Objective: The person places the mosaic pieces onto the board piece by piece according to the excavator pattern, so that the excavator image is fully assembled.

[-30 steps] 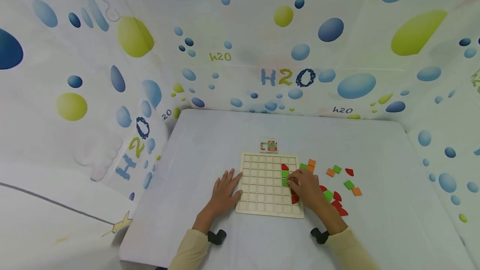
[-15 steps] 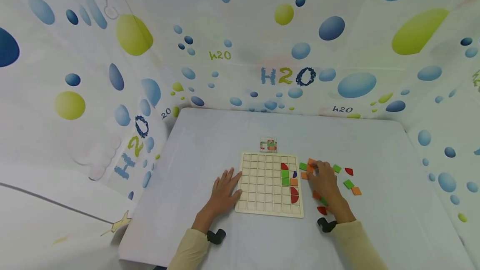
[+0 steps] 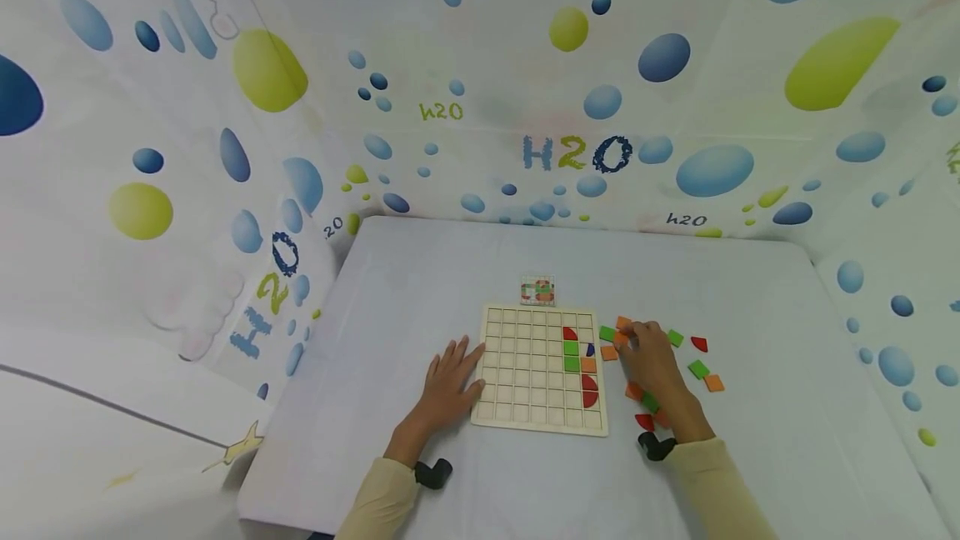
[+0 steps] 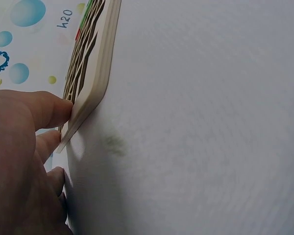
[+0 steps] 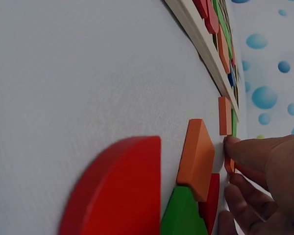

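The orange tile [image 5: 229,163] is at the tips of my right hand [image 3: 651,357], just off the board's right edge; my thumb and finger look clamped on it, one from each side. Just left of those fingers lie a second orange tile [image 3: 609,352] and a green tile [image 3: 607,333], with a third orange tile [image 3: 624,322] just beyond them.

Farther left, the wooden board [image 3: 538,430] carries seven pieces, all in two columns near my right hand: a red quarter [image 3: 570,333], two green squares [image 3: 572,356], a blue piece [image 3: 590,350], an orange square [image 3: 588,365] and two red quarters making a half circle [image 3: 590,392]. I'd judge the laying well short of finished, since many pieces lie loose. My left hand [image 3: 448,386] has its fingers spread apart, thumb and forefinger touching the board's left edge.

To the right of my right fingers are scattered green, red and orange loose pieces [image 3: 698,369]. Nearer me, beneath my wrist, sits a cluster with a loose red quarter [image 5: 122,191]; my forearm hides part of it. The tiles crowding my fingertips could snag the lift. Past the board, ahead of both hands, a small patterned card [image 3: 537,291] lies on the white cloth [image 3: 420,273].
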{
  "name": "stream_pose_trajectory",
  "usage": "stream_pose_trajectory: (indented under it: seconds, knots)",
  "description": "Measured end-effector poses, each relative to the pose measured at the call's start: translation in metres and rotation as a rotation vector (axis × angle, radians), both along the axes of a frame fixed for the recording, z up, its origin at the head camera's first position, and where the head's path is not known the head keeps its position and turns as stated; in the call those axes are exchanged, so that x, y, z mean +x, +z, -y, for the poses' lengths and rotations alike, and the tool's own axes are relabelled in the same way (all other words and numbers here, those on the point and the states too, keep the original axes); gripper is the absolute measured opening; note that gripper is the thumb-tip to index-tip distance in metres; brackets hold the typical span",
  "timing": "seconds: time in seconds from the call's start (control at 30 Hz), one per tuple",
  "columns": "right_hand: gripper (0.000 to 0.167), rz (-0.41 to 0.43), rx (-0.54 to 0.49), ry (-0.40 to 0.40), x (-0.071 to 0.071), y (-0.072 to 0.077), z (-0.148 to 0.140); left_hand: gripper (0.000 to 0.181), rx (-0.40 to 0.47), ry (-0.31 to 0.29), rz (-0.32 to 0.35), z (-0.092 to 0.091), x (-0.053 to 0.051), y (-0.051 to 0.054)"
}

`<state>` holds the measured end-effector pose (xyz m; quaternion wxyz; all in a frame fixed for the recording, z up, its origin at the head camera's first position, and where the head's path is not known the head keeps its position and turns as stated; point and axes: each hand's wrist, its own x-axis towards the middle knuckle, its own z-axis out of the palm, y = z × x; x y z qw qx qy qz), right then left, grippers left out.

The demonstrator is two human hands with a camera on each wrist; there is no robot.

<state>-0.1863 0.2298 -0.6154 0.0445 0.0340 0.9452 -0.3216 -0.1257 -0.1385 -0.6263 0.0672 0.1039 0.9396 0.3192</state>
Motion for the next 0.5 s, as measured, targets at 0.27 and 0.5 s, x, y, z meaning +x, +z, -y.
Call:
stream_pose_trajectory:
  seconds: [0.27,0.5]
  knots:
    - [0.032,-0.021,0.005,0.062,-0.0016,-0.0004,-0.0021,0.062,-0.022,-0.007,0.033,0.0009,0.0011,0.0018]
    - [0.035,-0.022,0.039,0.08,-0.0007,-0.0003,-0.0042,0.062,-0.014,-0.009,0.032,0.0003,0.0008,0.0033]
